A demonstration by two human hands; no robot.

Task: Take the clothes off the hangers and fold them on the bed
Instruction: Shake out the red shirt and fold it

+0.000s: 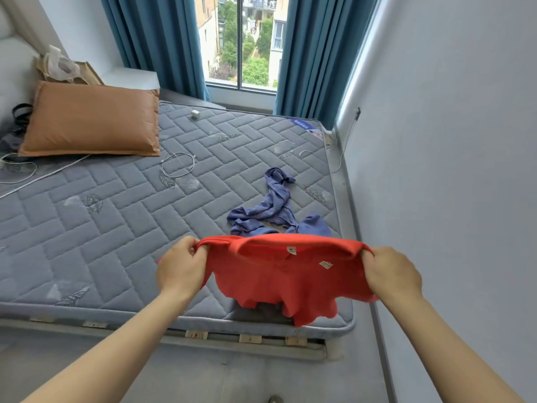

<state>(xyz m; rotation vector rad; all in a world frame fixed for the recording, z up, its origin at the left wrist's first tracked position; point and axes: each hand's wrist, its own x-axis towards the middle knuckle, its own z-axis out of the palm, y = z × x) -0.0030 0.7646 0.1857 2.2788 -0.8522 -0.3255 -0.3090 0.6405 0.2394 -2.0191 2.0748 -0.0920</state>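
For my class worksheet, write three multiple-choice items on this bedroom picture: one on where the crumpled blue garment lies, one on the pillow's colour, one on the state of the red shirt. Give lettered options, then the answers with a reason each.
1. Where does the crumpled blue cloth garment lie?
A on the grey quilted mattress
B on the floor
C on the window ledge

2. What colour is the smooth rectangular pillow?
A teal
B white
C orange-brown

3. What state is the red knit shirt in?
A folded flat
B held spread by both hands
C hanging on a hanger

Answers:
1 A: it rests on the mattress just beyond the shirt.
2 C: it shows orange-brown against the grey bed.
3 B: the left hand and the right hand each grip one end of its top edge.
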